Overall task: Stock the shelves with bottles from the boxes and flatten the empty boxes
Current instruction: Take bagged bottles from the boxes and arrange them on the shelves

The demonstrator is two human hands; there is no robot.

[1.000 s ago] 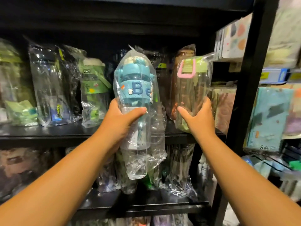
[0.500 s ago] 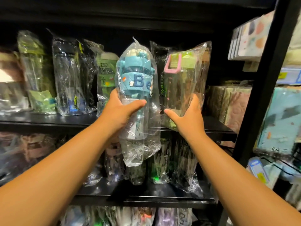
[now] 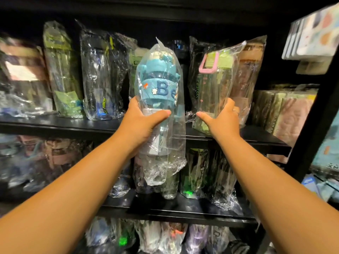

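Your left hand (image 3: 142,123) holds the wrapped bottle (image 3: 159,99) upright before the upper shelf (image 3: 60,123), its base below the shelf's front edge. Just right of that bottle, your right hand (image 3: 222,121) grips a second wrapped bottle (image 3: 215,85) standing on the shelf. Further wrapped bottles (image 3: 102,76) stand left of it.

Shop: shelves (image 3: 55,123) of wrapped bottles (image 3: 102,76)

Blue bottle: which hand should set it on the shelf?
Left. The left hand already grips the blue bottle in front of the shelf; the right hand is on the pink-handled bottle.
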